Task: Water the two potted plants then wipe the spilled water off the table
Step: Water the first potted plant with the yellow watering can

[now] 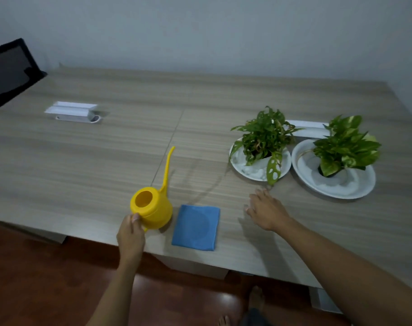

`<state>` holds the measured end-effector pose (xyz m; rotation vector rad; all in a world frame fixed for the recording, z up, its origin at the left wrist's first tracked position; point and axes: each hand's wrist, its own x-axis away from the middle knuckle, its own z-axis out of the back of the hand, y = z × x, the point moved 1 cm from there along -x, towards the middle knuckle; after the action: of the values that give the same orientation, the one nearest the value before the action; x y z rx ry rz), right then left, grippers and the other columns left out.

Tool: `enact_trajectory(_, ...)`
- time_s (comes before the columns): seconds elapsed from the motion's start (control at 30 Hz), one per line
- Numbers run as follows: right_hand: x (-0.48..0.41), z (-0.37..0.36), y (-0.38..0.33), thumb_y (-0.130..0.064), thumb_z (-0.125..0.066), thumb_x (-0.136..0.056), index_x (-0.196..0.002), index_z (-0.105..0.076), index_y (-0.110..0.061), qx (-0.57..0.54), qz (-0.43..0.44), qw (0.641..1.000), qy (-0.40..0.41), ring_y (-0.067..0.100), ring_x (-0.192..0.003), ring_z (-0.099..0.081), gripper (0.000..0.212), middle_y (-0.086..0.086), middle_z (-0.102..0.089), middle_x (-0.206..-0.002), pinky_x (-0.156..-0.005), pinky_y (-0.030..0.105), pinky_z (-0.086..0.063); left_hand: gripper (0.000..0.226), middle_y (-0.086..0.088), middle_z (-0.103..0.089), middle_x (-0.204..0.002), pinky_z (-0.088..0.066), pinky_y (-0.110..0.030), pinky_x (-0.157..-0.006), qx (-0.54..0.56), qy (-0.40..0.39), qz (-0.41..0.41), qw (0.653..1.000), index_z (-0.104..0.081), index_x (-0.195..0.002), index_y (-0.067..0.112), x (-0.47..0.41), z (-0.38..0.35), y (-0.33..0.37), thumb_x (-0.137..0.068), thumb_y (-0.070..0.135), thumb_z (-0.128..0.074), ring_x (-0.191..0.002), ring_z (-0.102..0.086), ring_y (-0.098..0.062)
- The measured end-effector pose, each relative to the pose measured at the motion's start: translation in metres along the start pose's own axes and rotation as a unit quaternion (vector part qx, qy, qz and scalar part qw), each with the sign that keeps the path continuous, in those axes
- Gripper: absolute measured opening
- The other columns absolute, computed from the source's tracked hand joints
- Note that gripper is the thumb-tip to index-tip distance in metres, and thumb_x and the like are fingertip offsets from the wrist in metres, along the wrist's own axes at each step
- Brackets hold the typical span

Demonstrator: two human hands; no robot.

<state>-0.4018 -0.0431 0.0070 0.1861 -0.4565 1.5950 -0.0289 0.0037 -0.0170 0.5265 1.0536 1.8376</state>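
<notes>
A yellow watering can (153, 208) with a long thin spout stands near the table's front edge. My left hand (131, 234) is shut on its handle at the near side. A folded blue cloth (195, 228) lies flat just right of the can. My right hand (266, 211) hovers over the table with fingers apart, holding nothing, between the cloth and the plants. Two green potted plants stand at the right, each in a white saucer: the left plant (262, 137) in saucer (247, 171), the right plant (346, 147) in saucer (336, 189).
The wooden table (106, 161) has a seam down its middle. A white cable box (72, 111) sits at the back left, another (306, 128) behind the plants. A black chair (10, 69) stands at the far left. My bare feet show on the red-brown floor (47, 278).
</notes>
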Motion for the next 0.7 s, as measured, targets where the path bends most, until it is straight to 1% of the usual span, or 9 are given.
enact_trajectory(0.1, 0.001, -0.017, 0.032, -0.046, -0.038, -0.101, -0.142, -0.038, -0.012, -0.011, -0.015, 1.0, -0.007, 0.03, -0.146, -0.016, 0.053, 0.011, -0.02, -0.16, -0.111, 0.046, -0.032, 0.038, -0.012, -0.048, -0.069, -0.033, -0.04, -0.059, 0.036, 0.005, -0.009, 0.999, -0.047, -0.071, 0.003, -0.007, 0.003, 0.027, -0.098, 0.028, -0.041, -0.071, -0.044, -0.027)
enact_trajectory(0.2, 0.002, -0.028, 0.063, -0.045, -0.038, -0.101, -0.14, -0.04, -0.012, -0.03, -0.039, 0.999, -0.011, 0.03, -0.145, -0.017, 0.051, 0.011, -0.021, -0.159, -0.111, 0.044, -0.031, 0.036, -0.022, -0.049, -0.072, -0.034, -0.037, -0.058, 0.099, 0.009, -0.005, 0.995, -0.048, -0.072, -0.003, -0.017, 0.004, 0.058, -0.1, 0.018, -0.045, -0.071, -0.045, -0.025)
enact_trajectory(0.23, 0.001, -0.032, 0.074, -0.045, -0.037, -0.101, -0.139, -0.04, -0.012, -0.039, -0.048, 0.998, -0.01, 0.03, -0.146, -0.016, 0.051, 0.01, -0.02, -0.159, -0.111, 0.045, -0.031, 0.035, -0.02, -0.05, -0.071, -0.036, -0.037, -0.061, 0.12, 0.012, -0.004, 0.993, -0.049, -0.071, -0.003, -0.02, 0.003, 0.068, -0.1, 0.016, -0.046, -0.07, -0.045, -0.024)
enact_trajectory(0.3, 0.0, -0.036, 0.094, -0.048, -0.036, -0.098, -0.137, -0.041, -0.012, -0.055, -0.063, 0.997, 0.0, 0.03, -0.146, -0.016, 0.052, 0.01, -0.021, -0.159, -0.111, 0.046, -0.032, 0.035, -0.009, -0.049, -0.066, -0.038, -0.038, -0.066, 0.161, 0.02, -0.004, 0.987, -0.051, -0.066, 0.007, -0.025, -0.001, 0.09, -0.099, 0.018, -0.047, -0.065, -0.043, -0.02)
enact_trajectory(0.37, -0.003, -0.038, 0.112, -0.052, -0.034, -0.095, -0.136, -0.04, -0.013, -0.071, -0.074, 0.995, 0.018, 0.03, -0.146, -0.016, 0.057, 0.011, -0.022, -0.158, -0.111, 0.048, -0.032, 0.043, 0.008, -0.048, -0.056, -0.036, -0.034, -0.063, 0.205, 0.018, -0.009, 0.979, -0.053, -0.056, 0.023, -0.03, -0.006, 0.11, -0.099, 0.02, -0.048, -0.06, -0.041, -0.013)
enact_trajectory(0.4, -0.006, -0.038, 0.121, -0.052, -0.034, -0.095, -0.136, -0.04, -0.012, -0.074, -0.079, 0.994, 0.029, 0.031, -0.145, -0.017, 0.057, 0.01, -0.022, -0.158, -0.111, 0.048, -0.032, 0.047, 0.014, -0.047, -0.052, -0.035, -0.032, -0.061, 0.221, 0.014, -0.014, 0.975, -0.054, -0.053, 0.026, -0.033, -0.01, 0.118, -0.099, 0.021, -0.048, -0.057, -0.041, -0.01)
enact_trajectory(0.47, -0.011, -0.036, 0.135, -0.054, -0.03, -0.094, -0.136, -0.04, -0.012, -0.064, -0.085, 0.993, 0.045, 0.031, -0.142, -0.021, 0.061, 0.01, -0.026, -0.155, -0.108, 0.047, -0.034, 0.049, 0.016, -0.045, -0.049, -0.036, -0.032, -0.06, 0.25, 0.014, -0.026, 0.968, -0.055, -0.051, 0.028, -0.038, -0.019, 0.134, -0.099, 0.021, -0.049, -0.056, -0.042, -0.009)
enact_trajectory(0.57, -0.025, -0.037, 0.151, -0.062, -0.012, -0.085, -0.137, -0.04, -0.012, -0.057, -0.076, 0.994, 0.056, 0.032, -0.14, -0.025, 0.077, 0.011, -0.031, -0.152, -0.105, 0.048, -0.037, 0.047, 0.015, -0.044, -0.05, -0.04, -0.029, -0.057, 0.275, 0.013, -0.047, 0.96, -0.056, -0.052, 0.029, -0.045, -0.035, 0.158, -0.098, 0.022, -0.052, -0.055, -0.045, -0.01)
enact_trajectory(0.7, -0.038, -0.041, 0.154, -0.054, -0.021, -0.094, -0.149, -0.031, -0.01, -0.069, -0.057, 0.995, 0.051, 0.034, -0.149, -0.014, 0.071, 0.013, -0.019, -0.162, -0.115, 0.05, -0.025, 0.042, 0.014, -0.045, -0.05, -0.042, -0.027, -0.051, 0.282, 0.009, -0.084, 0.956, -0.058, -0.054, 0.029, -0.048, -0.053, 0.188, -0.096, 0.03, -0.055, -0.052, -0.045, -0.01)
